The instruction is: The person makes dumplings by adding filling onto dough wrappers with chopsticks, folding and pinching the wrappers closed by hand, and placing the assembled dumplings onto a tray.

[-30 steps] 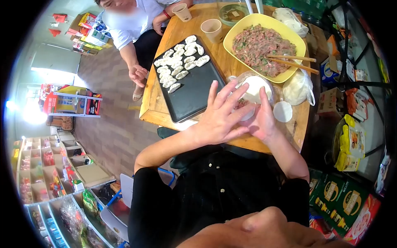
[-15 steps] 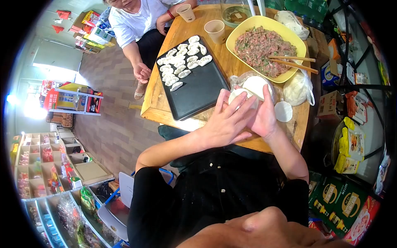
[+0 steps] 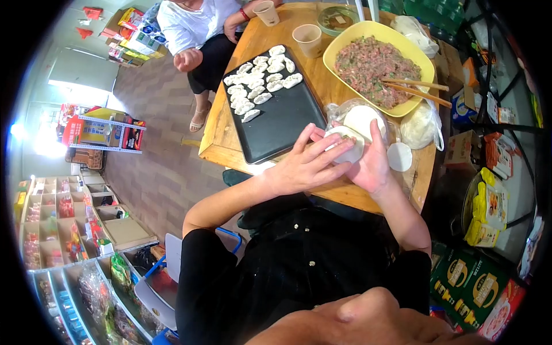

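A round white dumpling wrapper [image 3: 355, 153] lies across the fingers of my right hand [image 3: 371, 169], whose thumb points up beside it. My left hand [image 3: 307, 158] reaches over from the left, back up, its fingers resting on the wrapper's near side. A bit of meat filling shows at the wrapper's upper edge, partly hidden by the fingers. Just beyond lies a stack of wrappers [image 3: 361, 119] on clear plastic, and a single wrapper [image 3: 399, 157] lies on the table to the right. Several shaped dumplings [image 3: 255, 92] sit on a black tray [image 3: 279, 123] at the left.
A yellow bowl [image 3: 428, 72] of meat filling [image 3: 376, 69] with chopsticks [image 3: 420, 92] stands on the wooden table [image 3: 215, 135]. Around it are paper cups [image 3: 307, 41], a glass dish [image 3: 337, 20] and a plastic bag of dough [image 3: 421, 123]. Another person [image 3: 198, 26] sits across at the left.
My left fingers have spread and shifted down over the wrapper, showing more of it and some filling. The other person's hand has lifted. The view has shifted slightly.
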`<state>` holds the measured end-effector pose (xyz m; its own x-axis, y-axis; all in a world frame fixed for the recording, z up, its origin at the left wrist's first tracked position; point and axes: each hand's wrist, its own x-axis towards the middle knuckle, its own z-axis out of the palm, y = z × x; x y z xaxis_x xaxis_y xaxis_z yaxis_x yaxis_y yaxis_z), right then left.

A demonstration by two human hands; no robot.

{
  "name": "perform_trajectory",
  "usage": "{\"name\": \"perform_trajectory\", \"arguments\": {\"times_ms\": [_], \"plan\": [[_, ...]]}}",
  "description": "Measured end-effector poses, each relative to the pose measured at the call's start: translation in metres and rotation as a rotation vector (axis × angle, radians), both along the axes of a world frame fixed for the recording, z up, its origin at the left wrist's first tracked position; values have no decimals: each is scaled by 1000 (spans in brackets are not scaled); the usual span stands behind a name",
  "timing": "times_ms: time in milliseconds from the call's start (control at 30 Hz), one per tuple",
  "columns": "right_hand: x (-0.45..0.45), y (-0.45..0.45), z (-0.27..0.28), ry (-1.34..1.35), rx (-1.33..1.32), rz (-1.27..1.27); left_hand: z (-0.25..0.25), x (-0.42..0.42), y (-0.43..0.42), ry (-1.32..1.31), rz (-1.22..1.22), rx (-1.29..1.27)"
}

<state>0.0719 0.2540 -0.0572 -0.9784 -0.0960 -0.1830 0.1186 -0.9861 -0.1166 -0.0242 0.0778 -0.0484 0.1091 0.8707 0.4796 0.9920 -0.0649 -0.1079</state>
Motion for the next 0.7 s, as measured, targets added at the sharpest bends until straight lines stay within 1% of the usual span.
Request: {"name": "perform_trajectory", "arguments": {"times_ms": [67, 100, 133, 200, 333, 400, 467, 567, 633, 700], "plan": [[0, 0, -12, 39, -18, 17, 0, -3, 3, -27, -47, 8], [1, 0, -13, 56, -25, 26, -1, -3, 6, 3, -69, 61], [1, -1, -12, 58, -24, 19, -2, -3, 7, -28, -74, 73], [2, -2, -9, 7, 2, -1, -5, -2, 6, -10, -76, 80], [3, -3, -10, 46, 54, 40, -8, 2, 8, 33, -75, 168], [2, -5, -10, -66, 114, 22, -7, 2, 9, 44, -69, 178], [2, -5, -7, -68, 153, 49, -5, 0, 8, 65, -108, 154], [2, -6, -11, -80, 121, 48, -5, 1, 10, 29, -142, 140], [2, -6, -10, -29, 67, 91, -4, 1, 11, 45, -144, 146], [1, -7, -7, -32, 56, 94, -4, 0, 12, 59, -149, 154]]}}
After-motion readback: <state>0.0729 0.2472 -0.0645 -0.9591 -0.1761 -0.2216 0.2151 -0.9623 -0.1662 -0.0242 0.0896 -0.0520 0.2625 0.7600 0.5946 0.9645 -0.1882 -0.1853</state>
